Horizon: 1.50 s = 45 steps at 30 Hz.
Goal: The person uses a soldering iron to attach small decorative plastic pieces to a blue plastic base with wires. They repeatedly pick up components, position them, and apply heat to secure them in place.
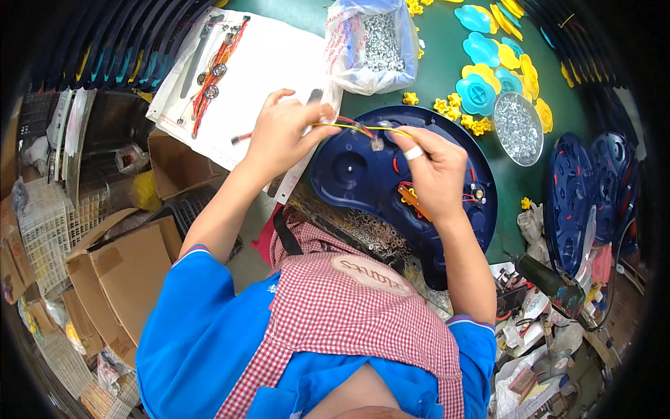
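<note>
My left hand point(286, 136) is pinching one end of a yellow wire point(363, 127) between thumb and fingers, and my right hand point(436, 171) is gripping the other end, a white band point(414, 153) wrapping its thumb or a finger. The wire is stretching between my hands, above the left part of a navy plastic shell point(370, 188) that is lying at the near edge of the desk point(436, 70). Red wires point(345, 119) are running just beside it, and a small pale connector point(377, 144) is hanging below, near my right fingertips. Inside the shell, an orange-brown piece point(417, 202) is sitting close to my right wrist.

Toward the desk's left edge, a white sheet point(279, 56) is carrying a bundle of red and yellow wires point(227, 59). A clear bag point(342, 70) is holding silvery screws point(382, 42) near the far edge. Turquoise and yellow discs point(481, 50) are spreading toward the far right corner, with yellow flower-shaped pieces point(410, 98) scattering beside them. A round bowl point(520, 163) of small metal parts is standing nearer the right edge, and more navy shells point(569, 202) are resting beyond it.
</note>
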Each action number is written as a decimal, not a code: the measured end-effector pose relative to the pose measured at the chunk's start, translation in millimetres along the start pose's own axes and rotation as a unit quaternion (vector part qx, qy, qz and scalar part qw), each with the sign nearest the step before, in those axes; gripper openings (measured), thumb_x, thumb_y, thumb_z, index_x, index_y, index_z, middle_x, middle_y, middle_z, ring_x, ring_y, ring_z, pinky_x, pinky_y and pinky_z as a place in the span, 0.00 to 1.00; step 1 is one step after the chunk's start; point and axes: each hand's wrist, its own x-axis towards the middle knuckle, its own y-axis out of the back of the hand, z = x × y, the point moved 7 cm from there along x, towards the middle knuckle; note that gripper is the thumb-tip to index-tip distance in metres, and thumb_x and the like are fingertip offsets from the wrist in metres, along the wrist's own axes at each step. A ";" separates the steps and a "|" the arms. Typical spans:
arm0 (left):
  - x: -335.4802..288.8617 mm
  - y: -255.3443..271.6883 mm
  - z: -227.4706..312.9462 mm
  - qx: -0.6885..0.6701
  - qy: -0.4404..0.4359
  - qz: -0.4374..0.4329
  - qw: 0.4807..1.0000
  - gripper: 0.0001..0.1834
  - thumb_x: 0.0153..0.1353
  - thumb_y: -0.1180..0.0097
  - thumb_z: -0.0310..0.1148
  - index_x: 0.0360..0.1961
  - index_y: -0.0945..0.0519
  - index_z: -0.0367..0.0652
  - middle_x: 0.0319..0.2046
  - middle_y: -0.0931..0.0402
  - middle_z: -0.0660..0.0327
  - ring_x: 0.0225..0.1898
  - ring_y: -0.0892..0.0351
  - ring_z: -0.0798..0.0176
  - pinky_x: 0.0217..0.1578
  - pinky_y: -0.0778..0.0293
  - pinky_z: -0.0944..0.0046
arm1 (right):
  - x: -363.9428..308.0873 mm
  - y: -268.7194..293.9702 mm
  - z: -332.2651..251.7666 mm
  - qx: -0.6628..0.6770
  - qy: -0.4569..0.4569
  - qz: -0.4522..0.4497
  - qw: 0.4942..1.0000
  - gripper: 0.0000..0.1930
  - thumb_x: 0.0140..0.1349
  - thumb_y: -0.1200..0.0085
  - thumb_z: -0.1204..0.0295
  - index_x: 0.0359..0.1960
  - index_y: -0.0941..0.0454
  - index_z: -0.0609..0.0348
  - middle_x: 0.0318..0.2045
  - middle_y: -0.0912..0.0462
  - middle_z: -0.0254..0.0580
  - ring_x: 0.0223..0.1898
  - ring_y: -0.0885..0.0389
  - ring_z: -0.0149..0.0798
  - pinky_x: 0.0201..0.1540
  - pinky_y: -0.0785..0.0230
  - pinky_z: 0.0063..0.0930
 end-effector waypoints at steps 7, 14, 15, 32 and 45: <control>4.6 -7.8 38.5 0.047 -0.101 0.068 0.991 0.07 0.54 0.35 0.39 0.31 0.15 0.49 0.25 0.20 0.67 0.29 0.23 0.63 0.43 0.31 0.61 | 1.5 -13.0 -16.2 -0.063 0.060 -0.047 0.995 0.10 0.57 0.38 0.78 0.41 0.15 0.60 0.24 0.19 0.39 0.23 0.24 0.28 0.28 0.32 0.23; 7.5 -0.2 27.3 0.055 -0.005 0.068 0.996 0.05 0.56 0.36 0.35 0.32 0.15 0.49 0.26 0.18 0.63 0.29 0.21 0.59 0.40 0.30 0.61 | -0.5 16.5 -6.1 -0.030 0.042 0.136 0.989 0.04 0.63 0.42 0.78 0.36 0.19 0.67 0.28 0.18 0.36 0.29 0.23 0.25 0.33 0.30 0.20; 8.4 1.2 28.5 0.021 0.006 0.070 0.997 0.05 0.56 0.37 0.34 0.34 0.15 0.48 0.27 0.18 0.62 0.29 0.20 0.58 0.39 0.29 0.60 | -1.4 17.2 -1.4 -0.009 0.021 0.137 0.990 0.04 0.63 0.42 0.78 0.37 0.19 0.67 0.29 0.18 0.36 0.29 0.23 0.24 0.33 0.30 0.20; 15.1 3.5 52.2 -0.154 -0.009 0.094 0.984 0.05 0.53 0.35 0.21 0.31 0.17 0.37 0.26 0.20 0.59 0.24 0.22 0.67 0.27 0.28 0.70 | -2.5 9.3 -16.4 -0.162 0.065 -0.018 0.984 0.04 0.57 0.38 0.77 0.32 0.19 0.63 0.26 0.18 0.41 0.25 0.19 0.35 0.30 0.28 0.26; 15.5 -13.6 55.8 -0.243 0.097 0.074 0.962 0.02 0.60 0.41 0.26 0.34 0.19 0.40 0.24 0.20 0.58 0.23 0.19 0.61 0.26 0.25 0.64 | -6.3 14.8 -17.1 -0.154 0.067 0.030 0.985 0.05 0.57 0.41 0.80 0.35 0.19 0.63 0.31 0.15 0.42 0.29 0.16 0.37 0.32 0.24 0.27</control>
